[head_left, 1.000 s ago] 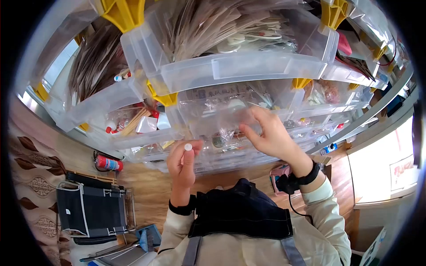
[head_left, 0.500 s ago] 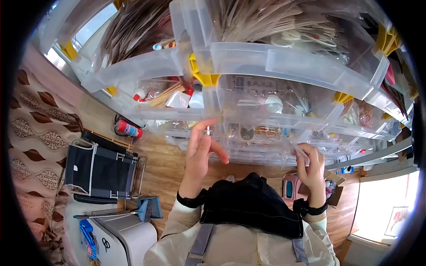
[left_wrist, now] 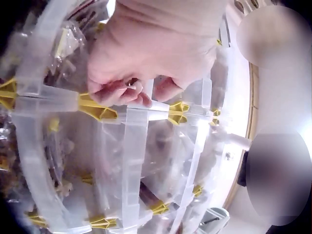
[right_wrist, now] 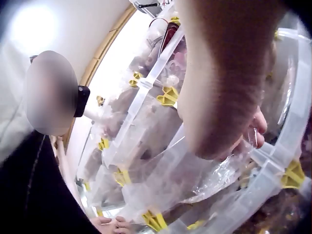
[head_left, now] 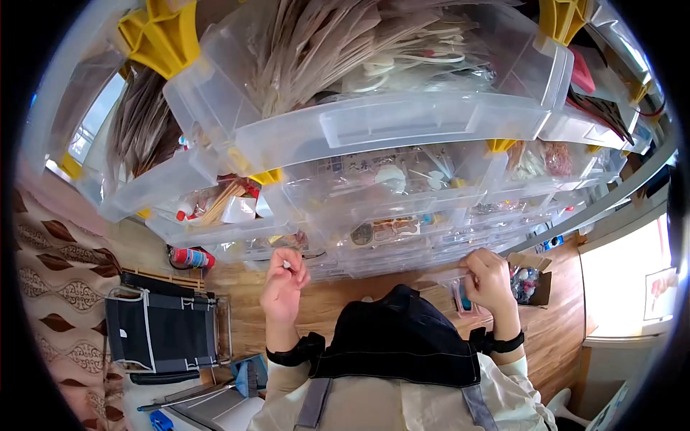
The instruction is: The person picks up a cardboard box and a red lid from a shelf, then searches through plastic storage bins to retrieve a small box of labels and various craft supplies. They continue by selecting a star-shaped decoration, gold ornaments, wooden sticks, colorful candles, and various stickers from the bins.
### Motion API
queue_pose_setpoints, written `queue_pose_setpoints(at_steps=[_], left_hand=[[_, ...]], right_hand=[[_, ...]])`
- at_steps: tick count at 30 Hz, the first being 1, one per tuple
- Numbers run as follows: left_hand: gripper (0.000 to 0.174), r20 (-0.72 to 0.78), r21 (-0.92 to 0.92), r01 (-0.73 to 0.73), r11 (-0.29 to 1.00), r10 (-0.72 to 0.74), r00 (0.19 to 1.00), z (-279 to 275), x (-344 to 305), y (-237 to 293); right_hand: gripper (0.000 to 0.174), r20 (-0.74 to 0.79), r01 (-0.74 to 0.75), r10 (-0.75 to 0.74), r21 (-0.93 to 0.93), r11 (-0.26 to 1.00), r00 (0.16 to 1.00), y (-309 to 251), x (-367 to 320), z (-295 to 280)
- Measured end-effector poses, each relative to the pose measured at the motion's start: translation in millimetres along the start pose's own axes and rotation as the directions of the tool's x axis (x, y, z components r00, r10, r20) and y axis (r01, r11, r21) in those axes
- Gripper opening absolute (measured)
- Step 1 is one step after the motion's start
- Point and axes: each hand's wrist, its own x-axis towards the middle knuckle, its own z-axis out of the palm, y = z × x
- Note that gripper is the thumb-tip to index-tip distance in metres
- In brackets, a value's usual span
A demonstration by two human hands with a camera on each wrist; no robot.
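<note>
Both hands are raised close to the stacked clear drawers [head_left: 388, 122]. The left hand [head_left: 282, 286] pinches one small white piece [head_left: 286, 265] at its fingertips, just under the drawer fronts. The right hand [head_left: 489, 279], well apart from it, is curled round one clear plastic bag [right_wrist: 185, 180], which spreads out from its fingers. One red canister [head_left: 188, 257] lies out past the left hand.

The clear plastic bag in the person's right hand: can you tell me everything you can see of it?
The clear plastic bag is thin, see-through film, crinkled and shiny where the light catches it. The right hand holds it with its fingers curled round one end, and the rest spreads loosely below the hand. It is held close in front of the stacked clear plastic drawers. Nothing else is seen touching it. What it holds, if anything, cannot be made out.
</note>
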Motion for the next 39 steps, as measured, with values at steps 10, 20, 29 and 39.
queue_pose_setpoints(at_steps=[10, 20, 29, 39], left_hand=[[0.039, 0.070, 0.324, 0.104, 0.940, -0.133, 0.989, 19.4, 14.5, 10.8], [0.043, 0.018, 0.703, 0.059, 0.708, -0.101, 0.995, 60.3, 43.9, 17.7], [0.022, 0.081, 0.641, -0.130, 0.756, 0.102, 0.992, 57.0, 20.8, 27.0], [0.019, 0.127, 0.511, -0.034, 0.859, -0.036, 0.991, 34.5, -3.9, 4.6]], right_hand=[[0.017, 0.153, -0.304, 0.331, -0.171, 0.937, 0.931, 46.7, -67.3, 3.4], [0.035, 0.394, -0.676, 0.737, -0.310, 0.669, 0.549, 67.7, -124.4, 21.4], [0.028, -0.137, -0.011, 0.009, -0.015, 1.000, 0.990, -4.2, -9.6, -33.2], [0.027, 0.031, 0.207, -0.226, -0.535, 0.819, 0.974, -32.5, 184.8, -1.8]])
